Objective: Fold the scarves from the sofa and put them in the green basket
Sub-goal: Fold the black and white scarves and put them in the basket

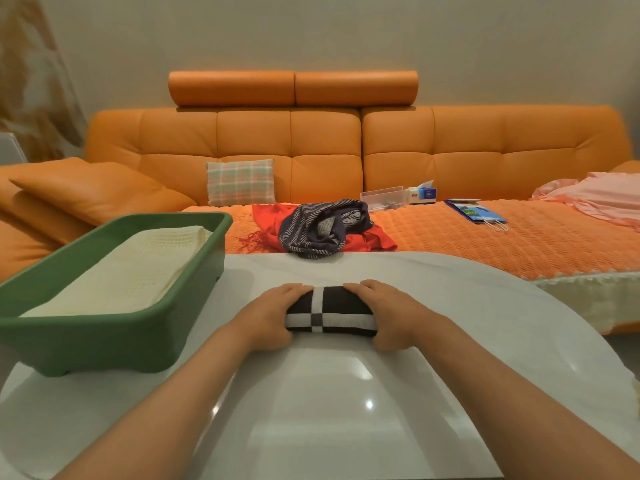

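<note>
I grip a folded black scarf, white-striped, mid-tabletop. A folded cream scarf lies in the green basket at the left edge. A navy striped scarf lies heaped on a red scarf on the sofa.

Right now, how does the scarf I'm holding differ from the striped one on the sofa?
The black scarf is neatly folded; the striped scarf lies crumpled. The black scarf is on the table, gripped by left hand and right hand; the striped scarf lies untouched on the sofa. Both are dark with pale lines.

Four scarves, one green basket, two hands — one plaid cushion.
</note>
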{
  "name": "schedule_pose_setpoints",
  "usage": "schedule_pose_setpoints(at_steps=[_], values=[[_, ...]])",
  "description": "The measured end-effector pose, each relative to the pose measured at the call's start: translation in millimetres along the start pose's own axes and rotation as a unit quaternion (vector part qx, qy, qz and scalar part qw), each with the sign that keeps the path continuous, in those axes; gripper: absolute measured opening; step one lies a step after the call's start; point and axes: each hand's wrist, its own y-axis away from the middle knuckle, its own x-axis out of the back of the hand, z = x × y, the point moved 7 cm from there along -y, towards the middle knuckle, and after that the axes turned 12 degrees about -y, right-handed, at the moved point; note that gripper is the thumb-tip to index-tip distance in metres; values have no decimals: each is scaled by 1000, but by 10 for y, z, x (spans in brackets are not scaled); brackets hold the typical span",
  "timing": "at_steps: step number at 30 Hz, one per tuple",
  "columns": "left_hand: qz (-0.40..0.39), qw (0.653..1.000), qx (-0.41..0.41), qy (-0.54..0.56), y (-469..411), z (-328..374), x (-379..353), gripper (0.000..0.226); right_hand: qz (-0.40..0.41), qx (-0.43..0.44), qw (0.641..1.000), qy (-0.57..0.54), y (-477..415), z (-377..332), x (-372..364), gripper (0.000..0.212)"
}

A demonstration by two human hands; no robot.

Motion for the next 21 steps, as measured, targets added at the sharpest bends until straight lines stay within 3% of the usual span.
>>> schedule_pose_setpoints(at_steps=[3, 8, 14, 21], values=[[26, 999, 32, 9, -35, 2, 61, 75, 49, -22, 999, 7, 5, -1, 29, 98], [53, 997, 51, 5, 0, -4, 201, 52, 113, -3, 993, 17, 109, -72, 9, 69], [123, 991, 30, -44, 289, -92, 801, 46, 171, 43, 984, -18, 209, -479, 135, 72], [222, 969, 48, -92, 973, -703, 1865, 49, 275, 149, 950, -22, -32, -1690, 454, 71]])
